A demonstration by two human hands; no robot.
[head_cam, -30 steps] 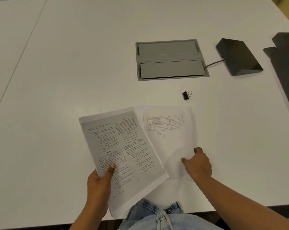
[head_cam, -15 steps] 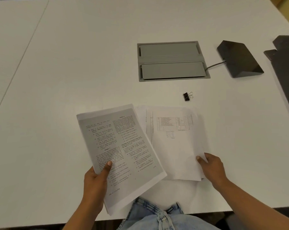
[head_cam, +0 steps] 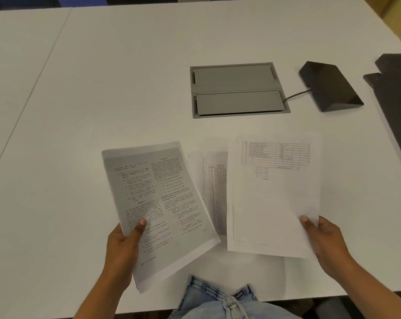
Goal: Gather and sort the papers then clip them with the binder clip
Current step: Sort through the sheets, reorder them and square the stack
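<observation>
Left grip (head_cam: 123, 247) pinches the text-printed sheet (head_cam: 158, 203) at its lower left edge, thumb on top; the sheet sits nearer than the grey hatch (head_cam: 238, 88), off to its left. Right grip (head_cam: 326, 245) holds the table-printed papers (head_cam: 275, 199) by the lower right corner, straight in front of the hatch. A third sheet (head_cam: 215, 192) lies on the counter (head_cam: 102, 88) between the two.

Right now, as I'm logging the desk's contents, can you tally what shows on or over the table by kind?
Paper lots: 3: left sheets, middle sheets, right sheet
Hands: 2: left hand, right hand
Grey cable hatch: 1
Black wedge box: 1
Dark shape at right edge: 1
Total: 8
</observation>
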